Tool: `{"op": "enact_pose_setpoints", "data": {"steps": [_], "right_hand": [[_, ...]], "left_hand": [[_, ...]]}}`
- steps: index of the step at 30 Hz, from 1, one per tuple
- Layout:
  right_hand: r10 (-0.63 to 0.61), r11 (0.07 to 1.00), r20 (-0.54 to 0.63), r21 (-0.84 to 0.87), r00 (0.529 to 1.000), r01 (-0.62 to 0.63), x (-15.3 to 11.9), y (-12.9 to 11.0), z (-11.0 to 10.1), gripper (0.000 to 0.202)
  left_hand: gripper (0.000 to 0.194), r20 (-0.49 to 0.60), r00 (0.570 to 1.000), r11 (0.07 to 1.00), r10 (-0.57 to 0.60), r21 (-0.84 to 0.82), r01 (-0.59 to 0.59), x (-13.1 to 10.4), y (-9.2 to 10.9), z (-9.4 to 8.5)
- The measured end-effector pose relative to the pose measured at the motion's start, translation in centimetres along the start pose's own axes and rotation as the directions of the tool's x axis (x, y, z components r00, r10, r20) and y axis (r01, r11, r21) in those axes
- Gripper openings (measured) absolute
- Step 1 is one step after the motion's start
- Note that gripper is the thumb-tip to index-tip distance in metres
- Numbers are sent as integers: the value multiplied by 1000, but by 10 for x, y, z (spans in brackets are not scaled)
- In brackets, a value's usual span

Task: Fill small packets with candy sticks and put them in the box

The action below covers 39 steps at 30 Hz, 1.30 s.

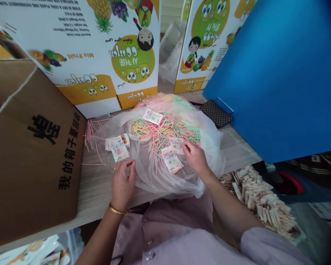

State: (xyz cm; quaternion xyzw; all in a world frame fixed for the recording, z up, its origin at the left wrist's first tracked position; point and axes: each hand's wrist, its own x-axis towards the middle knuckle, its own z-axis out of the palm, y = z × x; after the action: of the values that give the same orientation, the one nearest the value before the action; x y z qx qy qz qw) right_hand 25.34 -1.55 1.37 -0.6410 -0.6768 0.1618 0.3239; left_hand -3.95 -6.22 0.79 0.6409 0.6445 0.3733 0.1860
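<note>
My right hand [195, 157] pinches the edge of a small clear printed packet [177, 145] between thumb and fingers. Just below that packet lies another printed packet [173, 162], over a heap of thin candy sticks [165, 132] in pink, green and yellow. The heap sits in a spread clear plastic bag [151, 180]. My left hand [124, 180] is at the bag's left side, fingers loosely bent and thumb apart. Its fingertips are at the lower edge of a filled clear packet [120, 151], which overlaps a further packet [110, 142]. One more packet [153, 116] rests on top of the heap.
A brown carton [38, 154] stands at left, with loose pink sticks [92, 136] beside it. Printed white cartons [99, 48] rise behind the bag. At right are a dark patterned pouch [216, 113] and a blue panel [278, 81]. Many packets [264, 202] fill a container below.
</note>
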Motion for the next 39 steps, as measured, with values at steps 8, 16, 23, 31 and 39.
{"op": "enact_pose_setpoints", "data": {"steps": [8,16,23,31,39], "right_hand": [[-76,927,349,370,934,-63,-16,-59,35,21],[-325,876,358,-234,876,421,14,-8,36,17],[-145,981,241,-93,960,171,43,8,23,11],[340,883,213,-409,916,-233,62,47,-39,21],[-53,883,354,-420,934,209,69,-3,-3,28]], "left_hand": [[46,466,814,506,-347,-637,581,-2,31,38],[50,323,725,369,-608,-694,619,3,-10,1],[51,370,686,284,-626,-712,643,-6,5,12],[27,339,662,266,-669,-722,639,1,-1,9],[40,341,728,225,-594,-799,558,2,7,14]]}}
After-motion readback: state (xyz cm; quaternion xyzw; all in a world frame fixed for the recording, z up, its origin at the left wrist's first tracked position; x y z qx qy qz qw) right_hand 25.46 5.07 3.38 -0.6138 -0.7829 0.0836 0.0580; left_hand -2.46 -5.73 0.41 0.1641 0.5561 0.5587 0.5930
